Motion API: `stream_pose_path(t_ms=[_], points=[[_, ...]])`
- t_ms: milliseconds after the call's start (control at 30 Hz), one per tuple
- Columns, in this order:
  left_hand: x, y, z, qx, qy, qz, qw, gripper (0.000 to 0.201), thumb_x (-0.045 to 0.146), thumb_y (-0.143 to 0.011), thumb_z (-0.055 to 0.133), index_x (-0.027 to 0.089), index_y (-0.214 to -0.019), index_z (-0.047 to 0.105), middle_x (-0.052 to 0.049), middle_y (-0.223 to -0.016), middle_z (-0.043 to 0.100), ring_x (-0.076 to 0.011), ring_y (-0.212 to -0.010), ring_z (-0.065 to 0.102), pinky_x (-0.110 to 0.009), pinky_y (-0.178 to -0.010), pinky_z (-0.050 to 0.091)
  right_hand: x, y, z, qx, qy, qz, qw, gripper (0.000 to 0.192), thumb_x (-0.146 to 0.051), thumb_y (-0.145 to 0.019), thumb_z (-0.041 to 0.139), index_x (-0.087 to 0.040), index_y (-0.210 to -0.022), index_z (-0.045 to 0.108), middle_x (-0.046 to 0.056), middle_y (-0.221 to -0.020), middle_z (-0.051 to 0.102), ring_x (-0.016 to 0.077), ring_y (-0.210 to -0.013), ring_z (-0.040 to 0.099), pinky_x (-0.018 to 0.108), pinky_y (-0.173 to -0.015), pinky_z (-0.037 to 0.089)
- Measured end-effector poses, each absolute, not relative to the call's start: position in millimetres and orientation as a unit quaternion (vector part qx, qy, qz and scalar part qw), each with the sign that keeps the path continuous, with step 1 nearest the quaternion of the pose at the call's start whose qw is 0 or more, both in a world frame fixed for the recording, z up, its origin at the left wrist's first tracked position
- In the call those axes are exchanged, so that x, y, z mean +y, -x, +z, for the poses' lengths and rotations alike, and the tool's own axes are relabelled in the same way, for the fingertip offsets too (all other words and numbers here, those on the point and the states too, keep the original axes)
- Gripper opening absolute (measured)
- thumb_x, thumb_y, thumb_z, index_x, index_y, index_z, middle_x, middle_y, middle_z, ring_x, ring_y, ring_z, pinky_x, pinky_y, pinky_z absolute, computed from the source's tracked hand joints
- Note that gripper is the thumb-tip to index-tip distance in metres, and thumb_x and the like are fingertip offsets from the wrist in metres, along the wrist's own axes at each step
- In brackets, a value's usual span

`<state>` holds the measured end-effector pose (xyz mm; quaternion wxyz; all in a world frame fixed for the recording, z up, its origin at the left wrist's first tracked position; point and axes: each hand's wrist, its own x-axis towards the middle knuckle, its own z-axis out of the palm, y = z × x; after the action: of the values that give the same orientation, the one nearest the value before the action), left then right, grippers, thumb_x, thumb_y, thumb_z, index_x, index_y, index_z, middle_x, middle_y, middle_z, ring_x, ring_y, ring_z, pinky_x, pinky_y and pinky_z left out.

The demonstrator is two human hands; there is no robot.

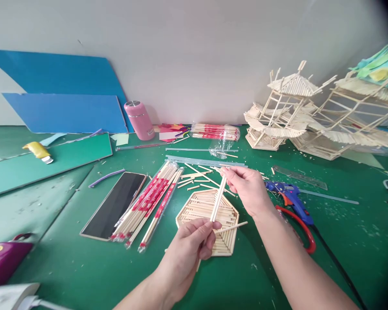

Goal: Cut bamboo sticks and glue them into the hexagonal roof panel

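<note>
- The green table [84, 267] spreads under both my hands.
- The hexagonal stick panel [197, 209] lies flat just beneath and between them.
- My right hand [248, 189] is up beyond the panel, thumb and fingertips pinched on the top end of the chopstick pair [218, 199].
- My left hand [190, 247] is nearer me, fingers closed on the pair's lower end.
- The pair slants between my hands, above the panel.
- A blue glue gun [291, 198] lies just right of my right hand.
</note>
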<state>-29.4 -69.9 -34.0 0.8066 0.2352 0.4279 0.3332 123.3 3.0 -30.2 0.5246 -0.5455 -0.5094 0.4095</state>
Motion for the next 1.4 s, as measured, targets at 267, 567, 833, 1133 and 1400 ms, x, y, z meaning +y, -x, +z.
stream_pose_path(t_ms=[267, 567, 833, 1133, 1400], points=[[-70.3, 29.0, -34.2, 0.426, -0.235, 0.334, 0.807, 0.018, 0.028, -0.076, 0.056, 0.011, -0.075, 0.062, 0.004, -0.049, 0.04, -0.0056, -0.044, 0.026, -0.023, -0.046, 0.017, 2.1, -122.5, -30.6, -0.509, 0.552, 0.401, 0.525, 0.027, -0.04, -0.073, 0.059, -0.014, -0.066, 0.064, -0.004, -0.05, 0.047, 0.0069, -0.045, 0.037, 0.021, -0.041, 0.028], [-70.6, 30.5, -39.7, 0.404, -0.232, 0.343, 0.816, 0.018, 0.027, -0.078, 0.055, 0.011, -0.074, 0.062, 0.005, -0.047, 0.038, -0.0044, -0.043, 0.023, -0.022, -0.045, 0.017, 1.4, -121.5, -33.2, -0.512, 0.55, 0.403, 0.522, 0.03, -0.042, -0.074, 0.058, -0.014, -0.066, 0.064, -0.005, -0.048, 0.043, 0.0069, -0.044, 0.036, 0.021, -0.04, 0.027], [-65.0, 47.6, -32.3, 0.416, -0.259, 0.385, 0.782, 0.017, 0.027, -0.077, 0.055, 0.011, -0.073, 0.06, 0.006, -0.047, 0.035, -0.0044, -0.044, 0.024, -0.022, -0.044, 0.017, 8.6, -140.5, -15.8, -0.519, 0.573, 0.344, 0.532, 0.031, -0.044, -0.075, 0.056, -0.015, -0.069, 0.063, -0.003, -0.05, 0.046, 0.0071, -0.043, 0.037, 0.022, -0.039, 0.027], [-35.4, 71.9, -16.9, 0.456, -0.331, 0.514, 0.647, 0.02, 0.03, -0.075, 0.058, 0.012, -0.08, 0.063, 0.005, -0.05, 0.038, -0.0062, -0.047, 0.031, -0.021, -0.046, 0.023, 4.9, -105.9, -3.7, -0.84, 0.496, 0.098, 0.197, 0.029, -0.031, -0.087, 0.042, -0.02, -0.066, 0.059, 0.002, -0.064, 0.057, 0.0118, -0.055, 0.047, 0.026, -0.05, 0.03], [-34.4, 80.8, -43.8, 0.52, -0.423, 0.533, 0.517, 0.023, 0.032, -0.075, 0.058, 0.014, -0.087, 0.064, 0.002, -0.058, 0.048, -0.01, -0.056, 0.041, -0.022, -0.052, 0.032, -2.4, -65.8, -41.5, -0.896, 0.419, 0.085, 0.122, 0.018, -0.026, -0.074, 0.058, -0.02, -0.058, 0.063, 0.001, -0.058, 0.059, 0.0126, -0.053, 0.051, 0.026, -0.047, 0.026]])
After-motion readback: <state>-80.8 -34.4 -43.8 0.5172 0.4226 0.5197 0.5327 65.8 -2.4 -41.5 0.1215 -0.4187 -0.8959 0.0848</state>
